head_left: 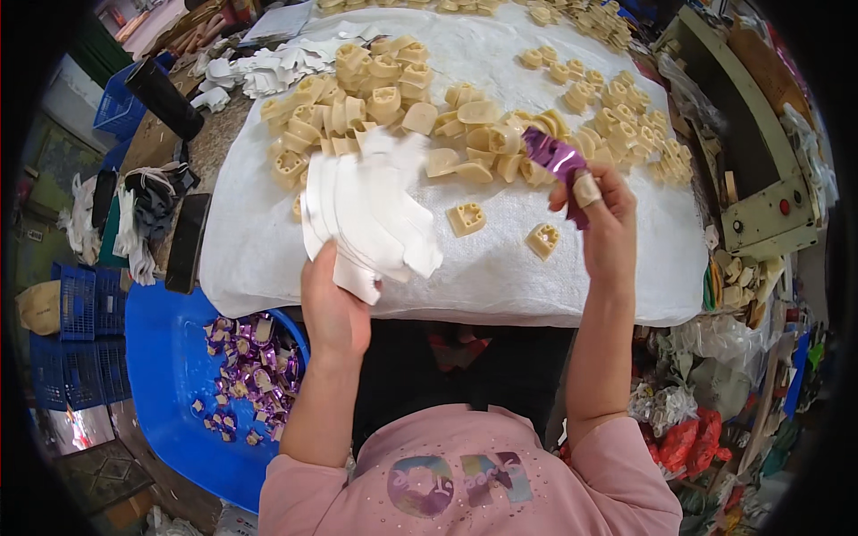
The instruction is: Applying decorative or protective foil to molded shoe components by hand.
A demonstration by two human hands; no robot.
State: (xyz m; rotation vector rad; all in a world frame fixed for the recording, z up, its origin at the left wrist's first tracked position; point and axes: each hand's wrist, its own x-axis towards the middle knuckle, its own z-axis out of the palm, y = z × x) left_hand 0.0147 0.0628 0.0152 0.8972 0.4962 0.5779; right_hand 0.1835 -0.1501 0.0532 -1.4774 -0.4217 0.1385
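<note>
My left hand (335,299) grips a fanned stack of curved white cut sheets (366,210) by its lower end, above the near part of the cloth. My right hand (608,210) is raised to the right, its fingers closed on a shiny purple strip (556,156). A cream patch (586,189) shows at those fingers; whether it is a finger wrap or a small piece, I cannot tell. Between the hands, two loose cream pieces like small shoe heels, a left one (466,219) and a right one (542,240), lie on the cloth.
White woven cloth (500,299) covers the table, with a heap of cream heel pieces (384,98) behind my hands and more at right. White sheets (277,67) lie far left. A blue basin (170,375) at lower left contains purple-covered pieces. A grey-green machine (769,214) stands right.
</note>
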